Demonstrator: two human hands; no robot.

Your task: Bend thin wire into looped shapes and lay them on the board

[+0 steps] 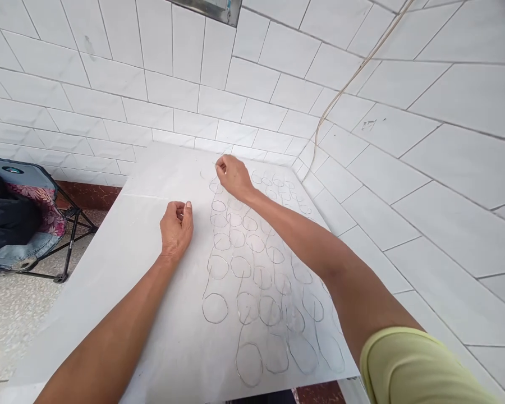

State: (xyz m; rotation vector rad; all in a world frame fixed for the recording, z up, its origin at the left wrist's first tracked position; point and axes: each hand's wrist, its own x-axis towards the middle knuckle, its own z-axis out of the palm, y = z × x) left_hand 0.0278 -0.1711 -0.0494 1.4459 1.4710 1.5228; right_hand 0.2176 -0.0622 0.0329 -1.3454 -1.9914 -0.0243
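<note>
Several thin wire loops lie in rows on a white sheet spread over a table. My right hand reaches to the far end of the rows, its fingers pinched on a wire loop near the top left of the pattern. My left hand rests on the sheet just left of the loops, fingers curled in with the thumb up; what it holds, if anything, is too thin to see.
White tiled walls stand behind and to the right of the table. A thin cable hangs down the wall to the table's far right corner. A folding chair with dark clothes on it stands on the floor at the left.
</note>
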